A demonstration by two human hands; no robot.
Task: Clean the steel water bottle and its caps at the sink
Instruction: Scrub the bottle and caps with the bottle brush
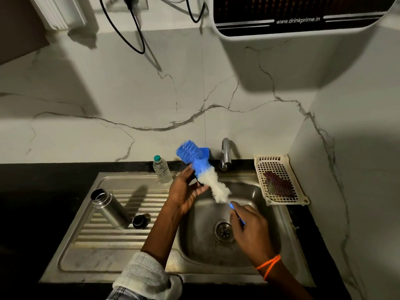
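The steel water bottle point(109, 207) stands uncapped on the ridged drainboard point(104, 237), left of the basin. A black cap point(140, 221) sits just to its right. Over the sink basin point(216, 245) my right hand point(249, 230) grips the thin blue handle of a bottle brush point(203, 172) with blue and white bristles. The brush points up and away toward the wall. My left hand point(186, 191) is open, palm up, its fingers touching the white bristles from the left.
A clear plastic bottle with a green cap point(162, 169) stands at the sink's back edge. The tap point(225, 153) rises behind the basin. A white perforated tray point(279, 180) holding a dark scrub pad sits to the right. Black countertop surrounds the sink.
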